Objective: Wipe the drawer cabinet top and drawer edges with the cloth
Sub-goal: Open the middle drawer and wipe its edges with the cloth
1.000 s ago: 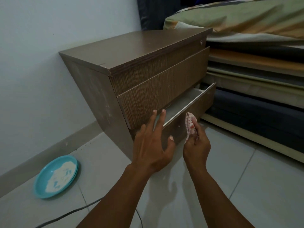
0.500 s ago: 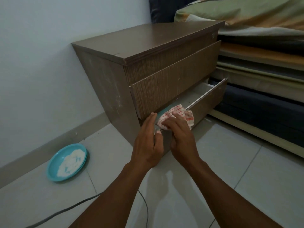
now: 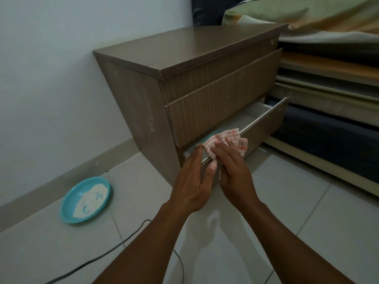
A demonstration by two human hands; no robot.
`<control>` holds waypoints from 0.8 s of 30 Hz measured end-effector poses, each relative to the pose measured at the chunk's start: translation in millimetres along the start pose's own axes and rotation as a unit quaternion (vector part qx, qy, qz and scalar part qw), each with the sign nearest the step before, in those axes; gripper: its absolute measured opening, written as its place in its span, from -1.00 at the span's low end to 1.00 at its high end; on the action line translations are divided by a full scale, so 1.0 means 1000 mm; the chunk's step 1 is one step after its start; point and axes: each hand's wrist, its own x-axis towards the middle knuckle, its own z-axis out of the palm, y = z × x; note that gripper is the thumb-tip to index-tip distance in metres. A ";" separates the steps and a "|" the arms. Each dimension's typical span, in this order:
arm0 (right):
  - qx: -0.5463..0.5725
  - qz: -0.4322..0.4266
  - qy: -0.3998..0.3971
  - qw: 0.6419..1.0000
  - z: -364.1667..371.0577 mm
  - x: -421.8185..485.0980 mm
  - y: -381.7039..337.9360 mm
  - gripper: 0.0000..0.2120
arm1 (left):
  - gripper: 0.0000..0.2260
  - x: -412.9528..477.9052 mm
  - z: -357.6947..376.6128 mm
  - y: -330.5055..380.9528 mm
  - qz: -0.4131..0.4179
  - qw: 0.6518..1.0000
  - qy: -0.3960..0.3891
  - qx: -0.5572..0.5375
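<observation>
Head view puts us above a brown wood-grain drawer cabinet (image 3: 205, 64) standing against a pale wall (image 3: 51, 68), its flat top bare and its two upper drawer fronts flush. We see the bottom drawer (image 3: 264, 128) pulled partly out, its pale inner rim catching the light.

Our red-and-white checked cloth (image 3: 223, 140) lies bunched on the top edge of that open drawer, toward its left end, just under the middle drawer front. Our right hand (image 3: 235, 171) rests on the cloth from the near side, fingers (image 3: 223, 148) spread over the fabric and pressing it down onto the edge; part of the cloth spills out past the knuckles to the right. We cannot tell whether the fingers curl under the cloth or only lie flat upon it.

Our left hand (image 3: 192, 185) sits just beside the right, on its left, open with fingers straight and together. Its fingertips reach the left corner of the cloth at the drawer edge, and the thumb points across toward the right hand. The two hands are close, nearly touching at the thumb.

On the pale tiled floor (image 3: 307, 201) to the left, well apart from the cabinet, a round turquoise plate (image 3: 67, 206) holds white powder. A dark cable (image 3: 114, 249) runs across the tiles beneath our forearms. Stacked mattresses (image 3: 332, 99) lie just beside the cabinet on the right.
</observation>
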 end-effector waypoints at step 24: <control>-0.068 -0.111 -0.037 0.991 -0.016 0.031 0.022 -0.71 | -0.17 0.009 0.005 0.000 0.020 1.000 0.020 -0.012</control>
